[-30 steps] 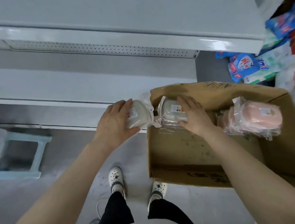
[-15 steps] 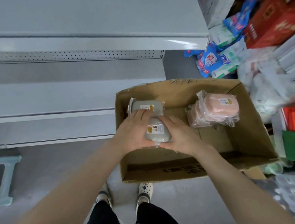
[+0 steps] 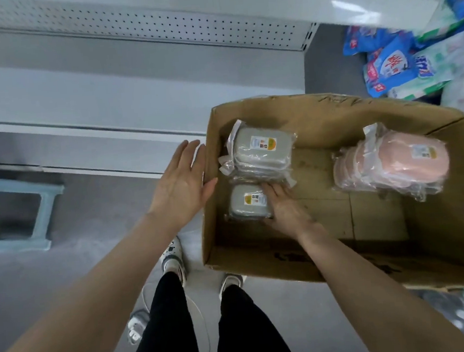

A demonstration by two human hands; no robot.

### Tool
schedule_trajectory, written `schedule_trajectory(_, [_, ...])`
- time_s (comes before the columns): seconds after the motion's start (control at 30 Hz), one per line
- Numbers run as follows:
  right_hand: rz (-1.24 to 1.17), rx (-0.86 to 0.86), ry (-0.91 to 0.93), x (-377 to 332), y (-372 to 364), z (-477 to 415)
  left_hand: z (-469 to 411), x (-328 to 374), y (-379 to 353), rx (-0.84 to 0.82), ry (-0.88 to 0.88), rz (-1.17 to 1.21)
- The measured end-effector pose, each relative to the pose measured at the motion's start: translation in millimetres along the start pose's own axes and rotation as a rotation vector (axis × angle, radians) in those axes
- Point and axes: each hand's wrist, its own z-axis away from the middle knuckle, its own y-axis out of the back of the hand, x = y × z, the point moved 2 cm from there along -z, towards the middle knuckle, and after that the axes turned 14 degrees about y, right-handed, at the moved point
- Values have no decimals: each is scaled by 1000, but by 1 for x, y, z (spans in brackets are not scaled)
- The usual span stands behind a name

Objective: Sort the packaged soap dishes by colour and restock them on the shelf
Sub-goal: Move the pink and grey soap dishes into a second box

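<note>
**Right hand on the single grey pack, left hand free beside the box**

At the far left a blue stool [image 3: 18,219] stands on the floor. The white shelf [image 3: 100,94] runs ahead of the person, up and to the left of the box. The left hand [image 3: 179,180] hovers just outside the left wall of the cardboard box [image 3: 217,241]. Its grip is wide, the fingers are straight, the palm is turned to the box, and it holds nothing.

Inside, against the far wall, lies a stack of grey soap dishes [image 3: 262,153]. Just in front of it a single grey soap dish [image 3: 245,202] lies flat, with its long axis across the box. The right hand [image 3: 287,210] is at its right end, with fingers over that edge. I cannot tell if this grip pinches the pack or only rests on it. The pink stack [image 3: 386,162] lies well apart, at the right.

In my judgement the right hand is nearer to the grey packs. To reach the shelf they must go up and leftward over the box wall.
</note>
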Motion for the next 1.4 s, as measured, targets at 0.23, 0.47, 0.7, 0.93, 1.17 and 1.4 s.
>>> schedule_trajectory(0.23, [140, -75, -4, -10, 2, 4, 1, -2, 0, -1, -4, 34])
schedule_trajectory(0.47, [363, 96, 99, -46, 74, 36, 4, -1, 23, -29, 28, 76])
schedule_trajectory(0.7, [507, 254, 241, -112, 134, 14, 23, -37, 59, 71, 63, 102])
schedule_trajectory(0.93, [576, 303, 492, -209, 130, -56, 65, -133, 95, 182, 190, 132])
schedule_trajectory(1.17, [542, 301, 729, -341, 85, -146, 122, -284, 127, 230, 364, 65])
schedule_trajectory(1.4, [447, 271, 927, -496, 27, -227, 185, -436, 163, 275, 555, 39])
